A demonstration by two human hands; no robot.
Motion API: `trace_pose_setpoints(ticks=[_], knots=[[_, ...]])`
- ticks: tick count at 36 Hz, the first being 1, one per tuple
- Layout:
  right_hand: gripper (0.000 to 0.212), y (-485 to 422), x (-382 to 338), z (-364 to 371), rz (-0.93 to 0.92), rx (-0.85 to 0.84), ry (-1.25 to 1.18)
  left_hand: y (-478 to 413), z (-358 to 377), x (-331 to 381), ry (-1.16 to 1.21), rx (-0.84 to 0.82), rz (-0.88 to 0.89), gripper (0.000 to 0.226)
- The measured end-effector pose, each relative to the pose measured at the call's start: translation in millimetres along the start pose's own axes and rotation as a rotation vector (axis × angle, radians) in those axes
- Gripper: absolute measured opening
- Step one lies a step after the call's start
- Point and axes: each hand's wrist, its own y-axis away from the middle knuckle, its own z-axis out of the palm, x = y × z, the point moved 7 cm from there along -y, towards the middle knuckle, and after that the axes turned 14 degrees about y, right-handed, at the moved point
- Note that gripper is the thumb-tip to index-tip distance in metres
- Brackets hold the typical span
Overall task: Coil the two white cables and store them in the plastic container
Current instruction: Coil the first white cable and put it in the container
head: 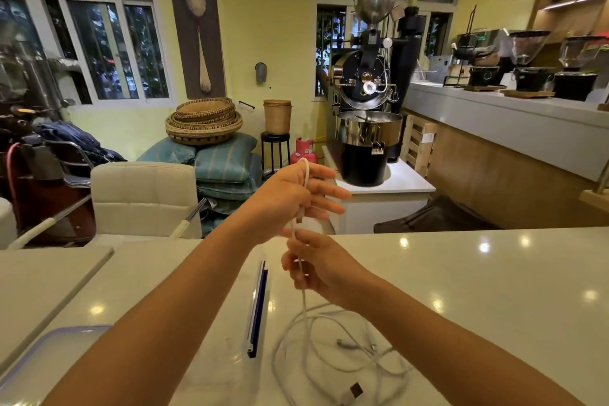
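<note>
My left hand [290, 194] is raised above the white table, fingers spread, with a loop of white cable [306, 175] hooked over it and a plug end hanging below the palm. Just beneath it, my right hand [319, 267] pinches the same cable, which runs down to a loose tangle of white cables [333, 349] lying on the table near the front edge, with several plug ends showing. The plastic container's lid or rim [49, 349], clear with a lilac edge, sits at the front left, partly hidden by my left forearm.
A clear zip bag with a blue seal strip [257, 306] lies on the white table [494, 290] between my arms. A white chair [141, 194] stands behind the table. A coffee roaster [365, 115] and a counter stand further back.
</note>
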Motion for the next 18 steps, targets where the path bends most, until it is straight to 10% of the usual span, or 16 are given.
trace_pose_setpoints(ticks=[18], knots=[[0.027, 58, -36, -31, 0.046, -0.44, 1.145, 6, -5, -39, -0.459, -0.082, -0.16, 0.044]])
